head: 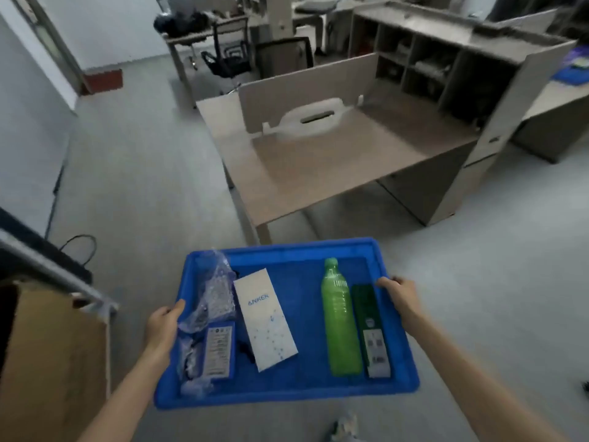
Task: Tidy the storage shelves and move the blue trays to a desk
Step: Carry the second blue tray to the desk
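Observation:
I carry a blue tray (306,389) level in front of me, above the floor. My left hand (162,330) grips its left rim and my right hand (401,298) grips its right rim. In the tray lie a green bottle (339,317), a dark green box (371,330) beside it, a white Anker box (264,317), a blue battery pack (220,352) and a clear plastic bag (213,282). Ahead stands a brown desk (318,167) with a partition panel at its back.
A cardboard box (54,362) and a metal frame (63,275) stand close at my left. Open storage shelves (424,62) sit behind the desk at the right. Office chairs (229,59) and another desk are farther back. Grey floor lies between me and the desk.

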`<state>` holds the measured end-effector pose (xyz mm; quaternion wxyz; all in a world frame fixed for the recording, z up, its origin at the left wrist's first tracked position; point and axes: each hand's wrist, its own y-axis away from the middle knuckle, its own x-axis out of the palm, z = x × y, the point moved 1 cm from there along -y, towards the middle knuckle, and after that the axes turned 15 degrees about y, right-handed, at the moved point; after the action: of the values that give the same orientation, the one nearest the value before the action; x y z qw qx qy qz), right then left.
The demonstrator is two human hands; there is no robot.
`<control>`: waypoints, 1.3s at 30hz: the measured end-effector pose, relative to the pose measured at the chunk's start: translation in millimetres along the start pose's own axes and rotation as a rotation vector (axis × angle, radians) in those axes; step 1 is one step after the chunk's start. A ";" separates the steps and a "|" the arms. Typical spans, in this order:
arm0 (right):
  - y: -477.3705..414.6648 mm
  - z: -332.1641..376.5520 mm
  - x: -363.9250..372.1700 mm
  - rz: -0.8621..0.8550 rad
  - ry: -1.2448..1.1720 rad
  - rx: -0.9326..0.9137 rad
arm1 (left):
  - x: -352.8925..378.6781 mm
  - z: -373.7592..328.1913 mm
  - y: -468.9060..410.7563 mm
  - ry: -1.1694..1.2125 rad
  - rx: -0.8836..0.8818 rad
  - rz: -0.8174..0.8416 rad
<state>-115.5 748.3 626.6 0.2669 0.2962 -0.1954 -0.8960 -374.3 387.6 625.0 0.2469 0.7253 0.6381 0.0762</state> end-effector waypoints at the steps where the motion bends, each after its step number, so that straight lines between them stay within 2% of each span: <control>1: -16.7 5.4 -30.3 -0.030 -0.029 -0.003 | 41.5 -16.6 0.1 0.008 -0.009 0.039; 8: -148.3 -5.1 -227.1 -0.278 -0.102 0.062 | 314.1 -75.1 -21.1 -0.061 -0.015 0.283; 13: -257.4 -26.6 -352.5 -0.417 -0.160 0.151 | 535.2 -101.1 -49.1 -0.154 0.070 0.452; 24: -454.5 -28.4 -632.0 -0.699 -0.306 0.295 | 989.4 -224.3 20.3 -0.238 0.200 0.706; 28: -534.4 -52.1 -731.1 -0.746 -0.348 0.323 | 1134.3 -233.2 51.2 -0.274 0.233 0.758; 33: -649.8 -70.5 -869.0 -0.741 -0.371 0.304 | 1312.3 -232.0 91.7 -0.257 0.209 0.728; 39: -776.5 -43.8 -1022.4 -0.658 -0.354 0.319 | 1482.0 -272.6 136.0 -0.247 0.197 0.663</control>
<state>328.0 1953.8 635.3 -0.1211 0.2220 -0.2694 -0.9292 -111.6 1877.6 620.0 0.2130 0.9167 0.3380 0.0019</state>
